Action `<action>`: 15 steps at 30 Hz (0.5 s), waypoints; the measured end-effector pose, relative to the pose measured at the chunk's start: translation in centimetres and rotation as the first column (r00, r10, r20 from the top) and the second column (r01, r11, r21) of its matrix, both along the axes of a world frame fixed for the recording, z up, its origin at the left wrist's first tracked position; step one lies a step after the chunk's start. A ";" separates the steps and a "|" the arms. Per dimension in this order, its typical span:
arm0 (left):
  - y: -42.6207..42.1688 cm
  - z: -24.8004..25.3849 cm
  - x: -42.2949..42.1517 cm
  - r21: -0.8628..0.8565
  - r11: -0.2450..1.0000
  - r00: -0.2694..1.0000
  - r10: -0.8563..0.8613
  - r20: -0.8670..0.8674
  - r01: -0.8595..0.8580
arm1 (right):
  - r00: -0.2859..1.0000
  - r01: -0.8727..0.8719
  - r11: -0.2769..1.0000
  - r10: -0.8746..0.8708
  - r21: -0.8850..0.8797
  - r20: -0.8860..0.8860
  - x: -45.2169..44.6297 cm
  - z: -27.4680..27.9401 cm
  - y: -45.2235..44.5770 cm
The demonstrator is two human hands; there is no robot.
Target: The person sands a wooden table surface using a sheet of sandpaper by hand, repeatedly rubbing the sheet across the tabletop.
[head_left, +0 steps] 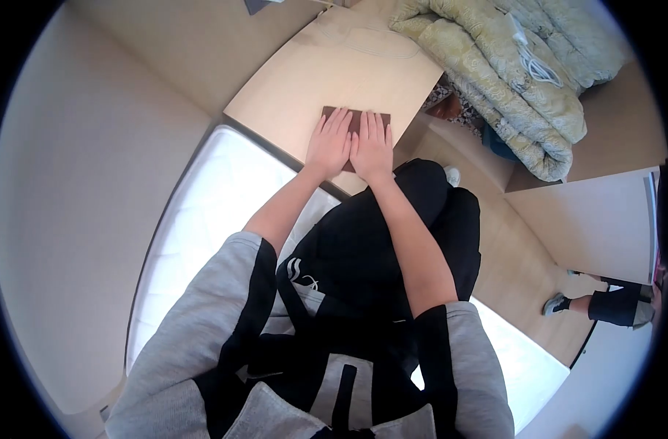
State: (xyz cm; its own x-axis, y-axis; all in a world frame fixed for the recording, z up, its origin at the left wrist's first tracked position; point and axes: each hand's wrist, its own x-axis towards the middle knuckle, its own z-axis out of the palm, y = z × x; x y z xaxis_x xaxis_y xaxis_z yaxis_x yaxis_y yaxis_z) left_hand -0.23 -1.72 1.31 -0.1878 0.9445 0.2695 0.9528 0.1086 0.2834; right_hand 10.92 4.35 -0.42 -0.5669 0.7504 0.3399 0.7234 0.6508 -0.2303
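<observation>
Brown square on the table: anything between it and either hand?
Nothing visible. The left hand and right hand lie palm-down over the brown square; under the palms is hidden. The quilt sits off to the picture's right.

Sits on the white mattress (pixel 195 190) just beside the pale wooden tabletop (pixel 304 95), in a grey and black top (pixel 191 304) and black trousers (pixel 363 249), and lays the left hand (pixel 329 145) and right hand (pixel 372 148) flat, side by side, on a flat dark brown piece (pixel 355 119) near the tabletop's edge. Has, to the right of the tabletop, a bunched yellow-green quilt (pixel 487 66) with a white cable (pixel 542 72) on it, and, well apart from the tabletop at lower right, another person's leg (pixel 580 304) and shoe (pixel 555 304).
</observation>
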 end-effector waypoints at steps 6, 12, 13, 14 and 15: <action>-1.0 -0.5 0.2 0.001 1.000 1.000 -0.004 -0.006 0.004 | 1.000 -0.004 1.000 0.004 0.000 0.003 0.3 -0.1 -1.0; -0.6 -0.6 -0.2 0.005 0.999 0.999 -0.031 -0.032 0.031 | 0.999 -0.013 1.000 0.014 0.026 -0.032 0.2 -0.2 -0.8; -0.4 -0.5 -0.3 0.011 0.999 0.999 -0.037 -0.025 0.038 | 1.000 -0.011 1.000 0.012 0.027 -0.023 0.2 -0.2 -0.6; -0.3 -0.5 -0.3 0.016 0.999 0.999 -0.041 -0.017 0.041 | 1.000 -0.012 1.000 0.012 0.027 -0.013 0.1 -0.2 -0.4; -0.1 -0.5 -0.5 0.024 0.999 0.999 -0.043 -0.010 0.043 | 1.000 -0.015 0.999 0.015 0.029 -0.004 -0.1 -0.1 -0.1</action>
State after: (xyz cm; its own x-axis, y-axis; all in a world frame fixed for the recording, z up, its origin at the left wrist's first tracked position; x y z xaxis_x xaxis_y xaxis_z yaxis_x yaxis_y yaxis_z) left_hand -0.74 -1.81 0.78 -0.1448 0.9448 0.2938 0.9592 0.0611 0.2762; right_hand 10.87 4.24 -0.52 -0.5764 0.7317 0.3639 0.7129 0.6679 -0.2137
